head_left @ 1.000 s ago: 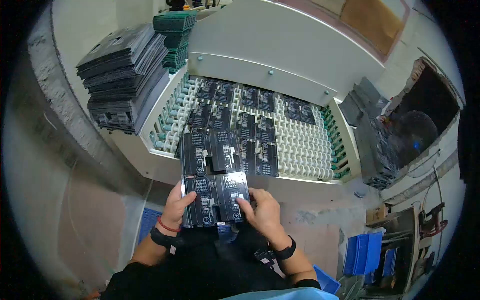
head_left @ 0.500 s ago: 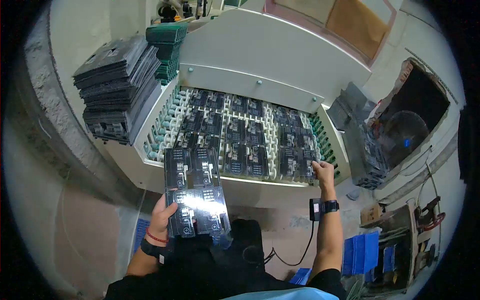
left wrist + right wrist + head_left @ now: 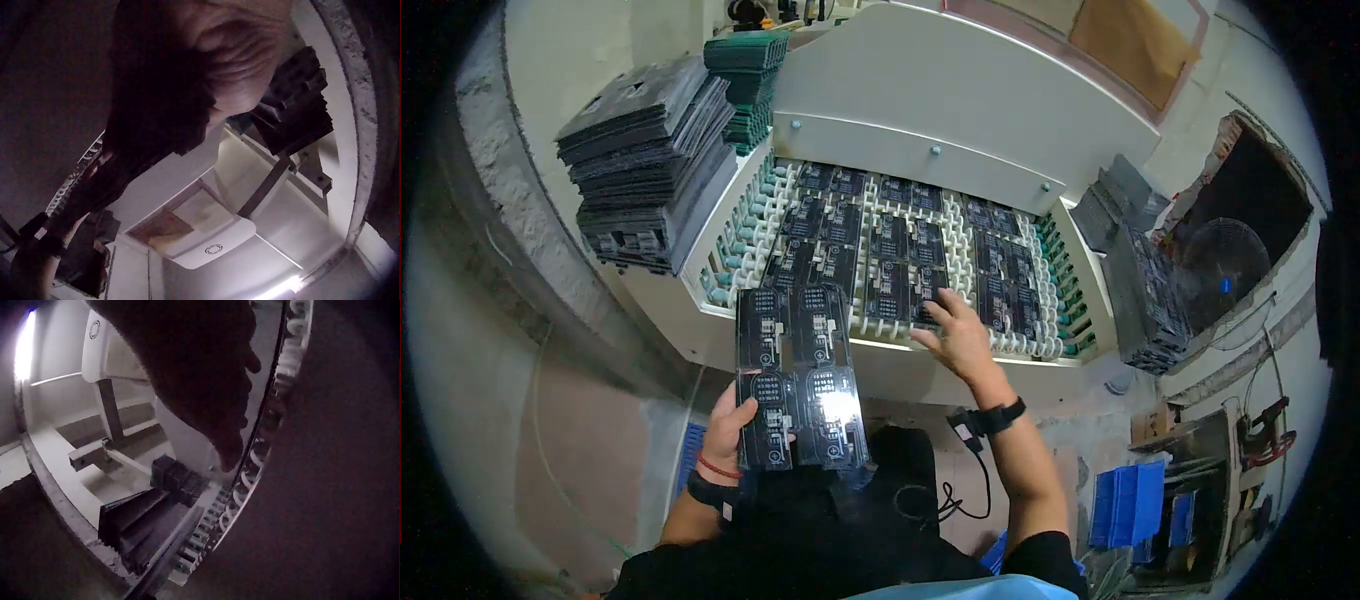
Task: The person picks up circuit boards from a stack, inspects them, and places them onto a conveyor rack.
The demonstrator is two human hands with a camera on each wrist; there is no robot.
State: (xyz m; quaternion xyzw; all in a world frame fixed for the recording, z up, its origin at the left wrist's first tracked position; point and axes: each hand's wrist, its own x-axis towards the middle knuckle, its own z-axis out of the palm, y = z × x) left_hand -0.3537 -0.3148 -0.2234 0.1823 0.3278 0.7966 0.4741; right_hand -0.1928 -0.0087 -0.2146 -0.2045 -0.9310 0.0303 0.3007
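Note:
My left hand (image 3: 725, 435) grips the left edge of the black circuit board panels (image 3: 800, 375) in front of my body, thumb on top. Each panel carries white markings in a two-by-two layout, and light glares off the lower part. With fingers spread, my right hand (image 3: 962, 345) hovers over the front edge of the roller conveyor (image 3: 750, 232), holding nothing. Just beyond its fingertips lies a middle-row circuit board panel (image 3: 890, 290). To its right, another circuit board panel (image 3: 1007, 300) lies flat on the rollers. In the right wrist view the right hand (image 3: 200, 375) appears dark.
A tall stack of dark grey trays (image 3: 640, 150) stands left of the conveyor, beside green racks (image 3: 745, 85). More grey trays (image 3: 1145, 290) lean on the right. Blue bins (image 3: 1128, 505) sit lower right. A cable (image 3: 988, 490) hangs from the right wrist.
My right hand left the held panels, put one circuit board panel on the right-hand rollers, let go of it and swung back left. The left hand kept its grip on the other panels.

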